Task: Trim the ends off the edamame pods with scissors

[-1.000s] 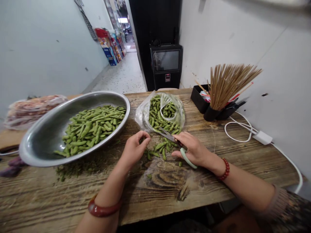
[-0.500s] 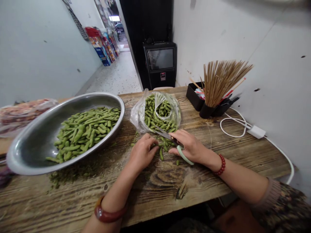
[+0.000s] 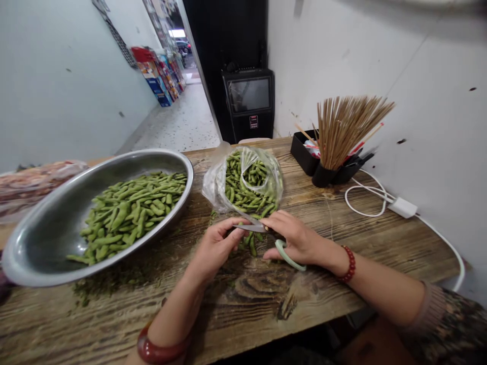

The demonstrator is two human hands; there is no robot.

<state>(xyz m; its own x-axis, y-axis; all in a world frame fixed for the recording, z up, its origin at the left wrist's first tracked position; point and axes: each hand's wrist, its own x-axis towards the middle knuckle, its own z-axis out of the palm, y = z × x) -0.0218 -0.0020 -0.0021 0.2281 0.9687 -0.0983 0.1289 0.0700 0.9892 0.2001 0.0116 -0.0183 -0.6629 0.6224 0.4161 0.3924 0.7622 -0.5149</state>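
Left hand point(image 3: 216, 249) seems to pinch a slim green pod point(image 3: 241, 223), mostly finger-hidden; right hand point(image 3: 299, 235) grips green-handled metal scissors point(image 3: 254, 228), blades parted, angled to meet it. Clear plastic pod bag point(image 3: 214, 186) sits just beyond, presumably for easy reach; oval silver metal basin point(image 3: 49, 241) of pods stands left.

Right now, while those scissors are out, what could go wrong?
The scissors in the right hand have their blades apart, close to the fingers of the left hand, so a slip could nick someone. One blade also points toward the clear plastic bag, so it might snag the plastic and let some pods spill.
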